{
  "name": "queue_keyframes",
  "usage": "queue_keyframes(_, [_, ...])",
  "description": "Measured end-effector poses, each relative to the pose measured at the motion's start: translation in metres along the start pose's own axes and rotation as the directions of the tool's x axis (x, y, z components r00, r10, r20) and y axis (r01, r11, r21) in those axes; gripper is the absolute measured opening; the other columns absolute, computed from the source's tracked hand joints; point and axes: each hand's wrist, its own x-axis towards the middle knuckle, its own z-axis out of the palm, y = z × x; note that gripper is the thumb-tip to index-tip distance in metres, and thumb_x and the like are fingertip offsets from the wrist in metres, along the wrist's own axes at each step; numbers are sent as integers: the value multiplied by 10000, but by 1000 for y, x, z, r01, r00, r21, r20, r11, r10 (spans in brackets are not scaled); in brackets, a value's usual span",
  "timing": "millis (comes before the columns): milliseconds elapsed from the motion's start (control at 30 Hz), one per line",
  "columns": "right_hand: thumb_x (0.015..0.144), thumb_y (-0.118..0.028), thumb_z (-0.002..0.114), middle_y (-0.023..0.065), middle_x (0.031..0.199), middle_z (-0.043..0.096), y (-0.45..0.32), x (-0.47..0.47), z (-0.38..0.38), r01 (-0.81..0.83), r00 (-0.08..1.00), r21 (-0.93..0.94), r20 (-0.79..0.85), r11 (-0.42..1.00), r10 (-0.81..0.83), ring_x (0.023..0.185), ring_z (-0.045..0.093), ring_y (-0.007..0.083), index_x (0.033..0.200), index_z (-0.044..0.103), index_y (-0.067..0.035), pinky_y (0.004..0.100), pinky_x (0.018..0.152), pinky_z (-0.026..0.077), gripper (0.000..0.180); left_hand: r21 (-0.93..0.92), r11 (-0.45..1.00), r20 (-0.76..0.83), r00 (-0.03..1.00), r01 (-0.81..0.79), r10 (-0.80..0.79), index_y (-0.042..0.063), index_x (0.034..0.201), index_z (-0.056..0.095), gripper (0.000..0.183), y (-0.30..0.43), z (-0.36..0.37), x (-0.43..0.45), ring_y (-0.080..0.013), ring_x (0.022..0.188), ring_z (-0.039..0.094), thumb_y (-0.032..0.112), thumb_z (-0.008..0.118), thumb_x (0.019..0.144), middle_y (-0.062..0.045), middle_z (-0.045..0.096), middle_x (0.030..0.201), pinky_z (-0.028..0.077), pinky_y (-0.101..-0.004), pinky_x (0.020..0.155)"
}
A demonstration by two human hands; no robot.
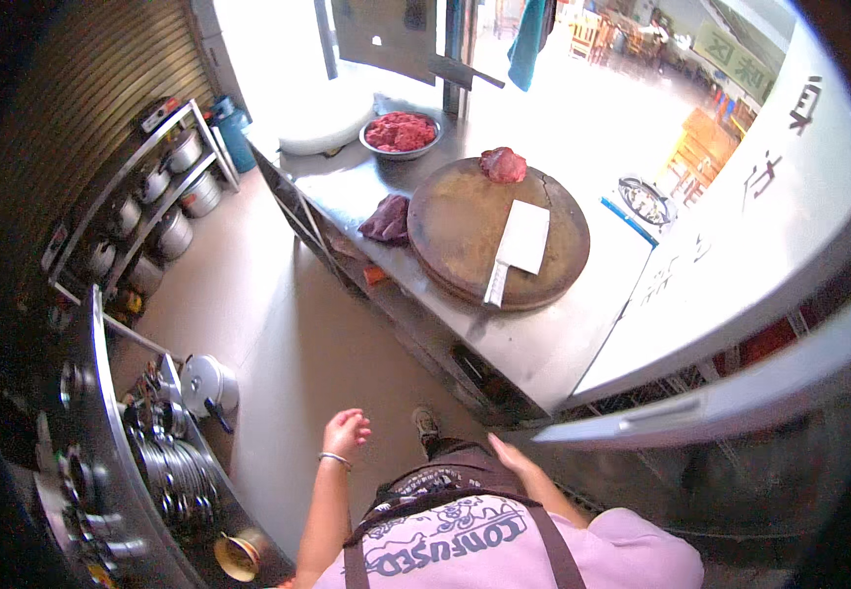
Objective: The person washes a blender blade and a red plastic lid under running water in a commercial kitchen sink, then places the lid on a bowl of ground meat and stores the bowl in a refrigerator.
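Note:
My left hand (348, 432), with a bangle on the wrist, hangs over the floor with its fingers loosely curled and nothing visible in them. Beside the dark apron (462, 471) is my right hand (511, 453), seen edge-on; its inner side is hidden. Both hands are apart from the steel counter (502, 342) in front of me. On that counter lies a thick round wooden chopping board (455, 213). A cleaver (525, 235) rests flat on it, handle towards me, and a piece of raw meat (503, 165) sits at its far edge.
A dark cloth (387, 219) lies against the board, and a metal bowl of cut meat (401, 134) stands behind it. To the right juts a white door (712, 401). Left are a rack of pots (175, 232), a lidded pot (209, 384) and a steel shelf of stacked plates (175, 478).

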Motion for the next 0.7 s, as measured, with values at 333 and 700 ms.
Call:
queue_keyframes(333, [618, -171, 621, 156, 924, 399, -312, 53, -111, 108, 451, -497, -747, 861, -488, 873, 409, 331, 1208, 328, -54, 400, 773, 368, 668, 508, 504, 219, 671, -698, 709, 38, 872, 596, 159, 225, 55, 199, -135, 640, 556, 77, 585, 718, -49, 589, 750, 455, -250, 605])
queue_keyframes(700, [705, -3, 502, 57, 700, 484, -381, 40, -96, 692, 501, 433, -864, 578, 48, 527, 478, 108, 1156, 353, -29, 240, 490, 413, 476, 117, -65, 929, 86, -991, 360, 49, 777, 582, 127, 355, 270, 363, -276, 822, 504, 61, 576, 651, -95, 523, 808, 423, -350, 735])
